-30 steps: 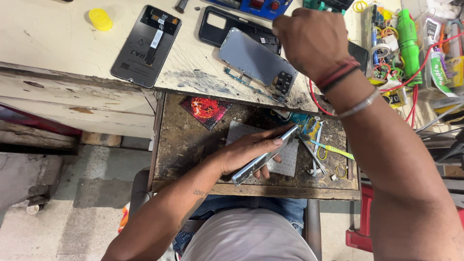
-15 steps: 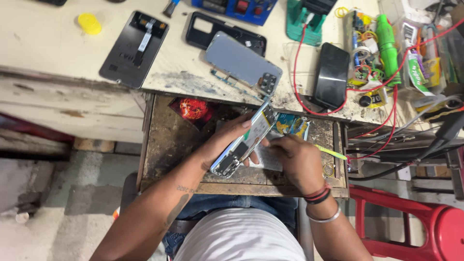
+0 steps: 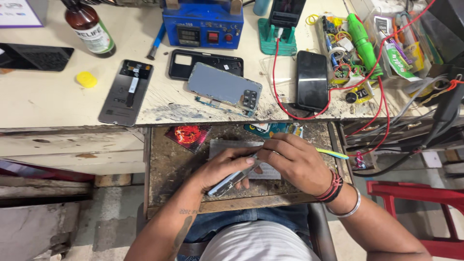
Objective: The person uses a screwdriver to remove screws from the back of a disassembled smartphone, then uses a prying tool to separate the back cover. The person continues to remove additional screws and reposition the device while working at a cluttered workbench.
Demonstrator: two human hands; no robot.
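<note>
Over the pull-out tray (image 3: 166, 164), the left hand (image 3: 220, 169) clasps a phone frame (image 3: 232, 180); the right hand (image 3: 295, 162) pinches its upper edge.

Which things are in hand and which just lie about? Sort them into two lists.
In hand:
- phone frame in the left hand
- right hand working at its upper end
- grey mat beneath

Lying about:
- brown bottle
- yellow cap
- grey back cover
- black phone
- blue heater box

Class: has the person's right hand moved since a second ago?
Yes. The right hand came down from the grey phone back on the bench to the phone frame over the drawer.
</note>
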